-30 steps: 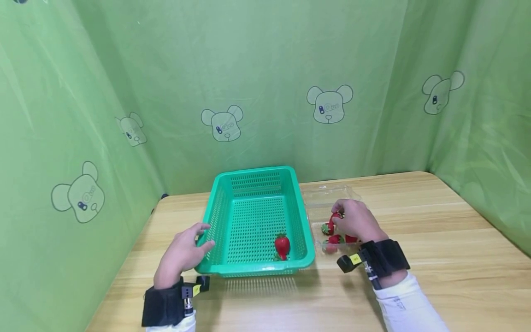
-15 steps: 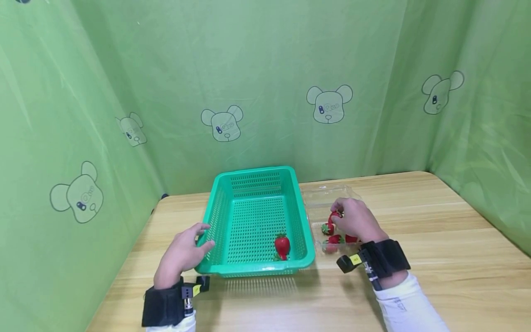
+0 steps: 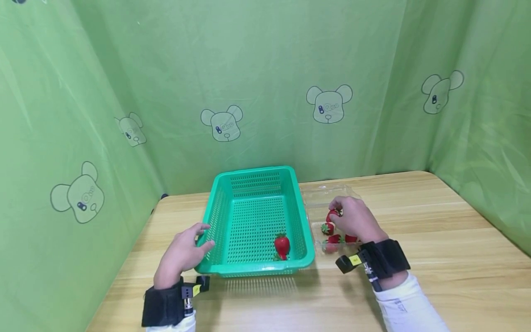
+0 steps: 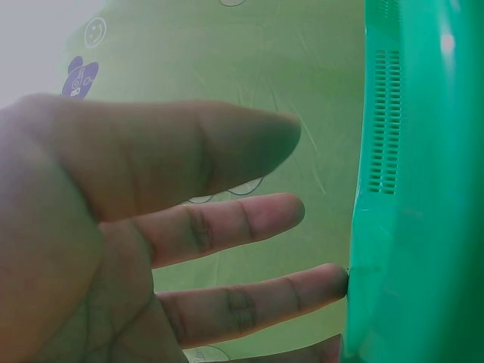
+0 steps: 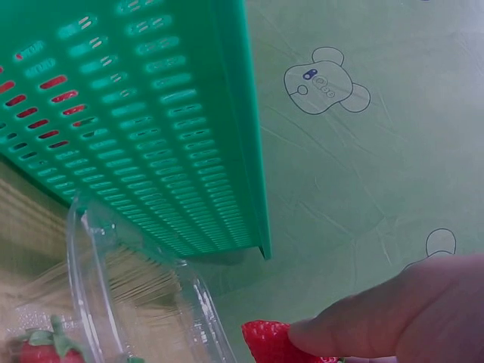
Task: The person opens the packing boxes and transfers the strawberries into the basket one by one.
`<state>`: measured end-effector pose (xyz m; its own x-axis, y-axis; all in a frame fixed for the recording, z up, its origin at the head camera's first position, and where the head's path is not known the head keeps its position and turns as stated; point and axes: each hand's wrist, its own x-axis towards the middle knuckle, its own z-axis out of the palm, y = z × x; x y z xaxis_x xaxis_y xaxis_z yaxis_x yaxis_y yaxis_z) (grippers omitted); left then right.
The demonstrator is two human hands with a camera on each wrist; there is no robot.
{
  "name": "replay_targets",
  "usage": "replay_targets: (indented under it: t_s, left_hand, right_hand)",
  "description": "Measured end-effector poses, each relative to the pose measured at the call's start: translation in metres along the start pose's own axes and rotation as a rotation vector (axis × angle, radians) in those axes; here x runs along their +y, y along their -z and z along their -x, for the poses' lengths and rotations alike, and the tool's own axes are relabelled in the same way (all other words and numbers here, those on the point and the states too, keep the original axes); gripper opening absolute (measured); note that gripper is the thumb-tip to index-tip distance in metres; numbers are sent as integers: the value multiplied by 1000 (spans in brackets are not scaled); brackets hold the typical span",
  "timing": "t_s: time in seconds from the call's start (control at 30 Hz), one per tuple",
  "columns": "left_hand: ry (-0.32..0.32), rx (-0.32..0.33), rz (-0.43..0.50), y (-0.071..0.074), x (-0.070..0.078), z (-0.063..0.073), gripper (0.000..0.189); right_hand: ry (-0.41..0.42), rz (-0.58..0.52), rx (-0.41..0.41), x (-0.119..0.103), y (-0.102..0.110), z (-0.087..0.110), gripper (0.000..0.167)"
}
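In the head view a green plastic basket (image 3: 257, 267) stands mid-table, with red strawberries (image 3: 282, 245) in its near right corner. My left hand (image 3: 182, 249) is at the basket's left rim, fingers extended and thumb apart; a fingertip (image 4: 333, 281) meets the green side in the left wrist view. Over a clear plastic box (image 3: 325, 198) right of the basket, my right hand (image 3: 356, 220) pinches a strawberry (image 3: 333, 215) between thumb and fingers. That strawberry's (image 5: 266, 340) pointed red end shows in the right wrist view. Below it lie several more strawberries (image 3: 327, 228) in the box.
The wooden table (image 3: 435, 221) runs on to the right and in front of the basket. A green curtain (image 3: 265, 92) with bear-head drawings closes off the back and both sides. Black straps with small cameras (image 3: 343, 264) sit on both wrists.
My right hand has shifted slightly left and upward with the strawberry in its pinch. The left hand and the basket have stayed in place.
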<state>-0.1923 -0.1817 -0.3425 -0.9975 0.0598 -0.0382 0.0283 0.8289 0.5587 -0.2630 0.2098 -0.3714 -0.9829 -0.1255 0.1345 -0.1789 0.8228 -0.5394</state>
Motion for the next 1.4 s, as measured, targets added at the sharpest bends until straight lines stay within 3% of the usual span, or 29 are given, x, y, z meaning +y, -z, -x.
replay_targets:
  t_s: [1.4]
  left_hand:
    - [6, 0, -11, -1, 0, -1, 51]
  right_hand:
    - [119, -25, 76, -21, 3, 9, 16]
